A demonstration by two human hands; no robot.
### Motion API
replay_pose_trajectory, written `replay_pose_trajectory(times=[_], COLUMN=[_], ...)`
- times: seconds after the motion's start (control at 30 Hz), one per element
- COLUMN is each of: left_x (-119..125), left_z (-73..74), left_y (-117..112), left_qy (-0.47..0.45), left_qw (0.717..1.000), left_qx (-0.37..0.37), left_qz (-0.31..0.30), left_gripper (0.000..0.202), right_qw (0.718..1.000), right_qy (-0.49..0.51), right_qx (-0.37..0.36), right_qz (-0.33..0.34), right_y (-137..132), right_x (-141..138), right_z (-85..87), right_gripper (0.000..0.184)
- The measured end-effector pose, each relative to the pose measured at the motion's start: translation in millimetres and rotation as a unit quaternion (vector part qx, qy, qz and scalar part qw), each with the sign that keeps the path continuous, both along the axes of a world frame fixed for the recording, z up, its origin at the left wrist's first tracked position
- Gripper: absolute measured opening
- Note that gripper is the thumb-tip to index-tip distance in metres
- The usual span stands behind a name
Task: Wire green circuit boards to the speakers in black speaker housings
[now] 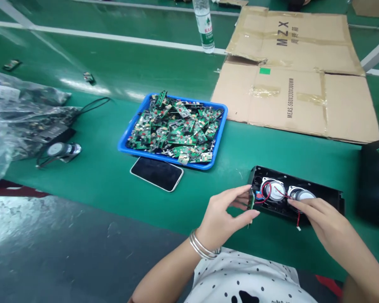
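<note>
A small green circuit board (252,199) is pinched on edge between the thumb and fingers of my left hand (222,216), at the left end of a black speaker casing (330,201). Two round speakers sit inside the casing, the left speaker (276,191) and the right speaker (303,195). A red wire (265,193) loops over the left one. My right hand (326,216) is at the right speaker, its fingertips closed on the thin red wire there. Below these fingers hangs a white connector (298,228). The fingers partly cover the casing's front side.
A blue tray (219,141) heaped with circuit boards stands left of the casing, a phone (158,174) against its front. Flattened cardboard (306,92) and a water bottle (205,29) lie behind. Plastic bags (25,122) and a loose speaker (63,150) are left; another black casing (372,185) is right.
</note>
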State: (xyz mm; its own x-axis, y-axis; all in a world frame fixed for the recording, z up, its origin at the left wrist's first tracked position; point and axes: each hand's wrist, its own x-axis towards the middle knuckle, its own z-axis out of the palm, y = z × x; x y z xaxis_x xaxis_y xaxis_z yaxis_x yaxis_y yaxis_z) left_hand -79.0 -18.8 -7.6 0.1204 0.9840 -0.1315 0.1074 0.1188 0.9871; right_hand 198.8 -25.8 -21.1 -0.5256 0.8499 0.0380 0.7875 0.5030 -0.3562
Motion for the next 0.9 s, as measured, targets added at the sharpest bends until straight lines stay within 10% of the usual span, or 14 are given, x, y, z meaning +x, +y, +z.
replay_pose_trajectory(times=[0.2,0.5,0.9], left_x=[6.4,39.8,52.8], left_z=[-0.6,8.6,-1.2], left_y=[7.1,10.1,7.0], left_qy=[-0.239,-0.128,0.067], left_qw=[0.935,0.973,0.998], left_qx=[-0.245,-0.193,-0.021], left_qz=[-0.095,-0.002,0.000], left_gripper=[0.036,0.032,0.026], right_qw=[0.998,0.949,0.957], right_qy=[0.051,0.281,0.274], right_qx=[-0.013,-0.084,-0.060], right_qz=[0.038,-0.115,-0.078], right_y=[9.6,11.8,15.2], right_x=[-14.2,-20.6,-41.7], right_z=[1.6,2.9,0.8], right_gripper=[0.022,0.014,0.012])
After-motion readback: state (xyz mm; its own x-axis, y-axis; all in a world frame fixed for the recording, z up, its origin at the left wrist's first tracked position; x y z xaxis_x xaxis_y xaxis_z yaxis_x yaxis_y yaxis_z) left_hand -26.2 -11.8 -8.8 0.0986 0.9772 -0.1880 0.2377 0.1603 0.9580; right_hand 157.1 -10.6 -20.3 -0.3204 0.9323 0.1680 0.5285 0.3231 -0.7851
